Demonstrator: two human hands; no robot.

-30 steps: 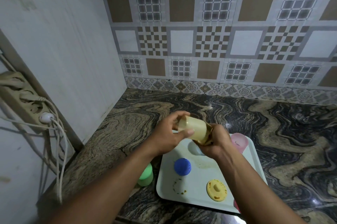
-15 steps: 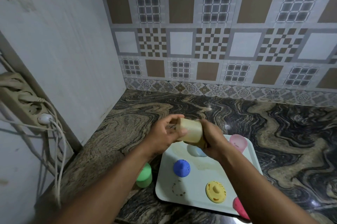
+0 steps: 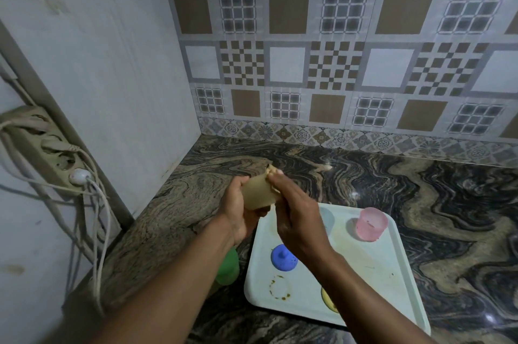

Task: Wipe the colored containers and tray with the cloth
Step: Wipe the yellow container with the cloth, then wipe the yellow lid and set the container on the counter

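The pale yellow plastic container [image 3: 259, 193] is held up in the air between both hands, over the far left corner of the tray. The left hand [image 3: 238, 214] cups it from the left and from below, fingers and thumb curled round its wall. The right hand [image 3: 297, 214], seen from its back, closes in from the other side and pinches a crumpled tan cloth [image 3: 269, 169] against the container's far end. Only a small fold of the cloth pokes out past the fingertips.

Beneath the right hand and forearm, a pale white rectangular plastic tray [image 3: 392, 273] lies flat on the dark swirled stone countertop [image 3: 420, 181]. To the right of the right hand, a translucent pink plastic cup [image 3: 369, 224] stands upright near the tray's far right corner. Just left of the right wrist lies a round blue plastic lid with a knob [image 3: 283, 257]. A round yellow plastic lid [image 3: 329, 300] lies nearer the person, mostly hidden under the right forearm. A pale blue shape [image 3: 326, 219] shows just beside the right hand's knuckles — what it is cannot be told. A brown ring stain [image 3: 279, 287] marks the tray left of the forearm.

Under the left wrist, a green plastic container [image 3: 228, 268] stands on the countertop just off the tray's left edge, partly hidden. Far to the left of the left hand, a beige power strip [image 3: 42, 144] sits on the wall, with white cables [image 3: 95, 231] hanging from it. Beyond both hands rises a patterned brown and grey tile wall [image 3: 280, 63]
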